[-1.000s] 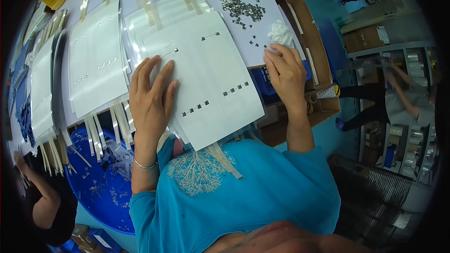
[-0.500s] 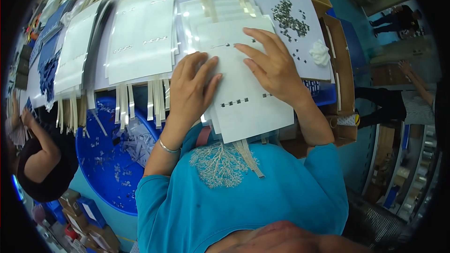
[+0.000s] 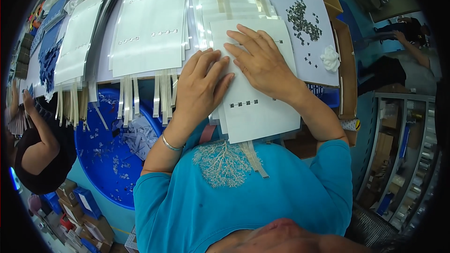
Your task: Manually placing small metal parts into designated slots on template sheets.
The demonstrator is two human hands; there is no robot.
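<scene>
A white sheet (image 3: 265, 124) lies in front of me on a stack of similar sheets, its near end overhanging the table edge. A row of small dark squares (image 3: 243, 104) crosses its lower part, and flat ribbon tails (image 3: 254, 159) hang from its near end. My left hand (image 3: 202, 82) rests along the sheet's left edge, fingers apart and slightly bent. Stretched flat over the upper part is my right hand (image 3: 263, 63), palm down, covering most of the upper row. I see nothing held in either hand; what lies under the right fingers is hidden.
Stacks of similar sheets (image 3: 147, 58) stand to the left. Loose dark pieces (image 3: 303, 23) and a crumpled white wad (image 3: 330, 59) are at the right, beside a cardboard box (image 3: 347, 72). Below the table's left side is a blue tub (image 3: 101, 159) with scraps. Another person (image 3: 40, 159) is far left.
My right hand has slid left over the sheet and flattened, now covering a small dark piece and thin strip seen earlier. My left hand stays at the left edge. The whole view has shifted slightly.
</scene>
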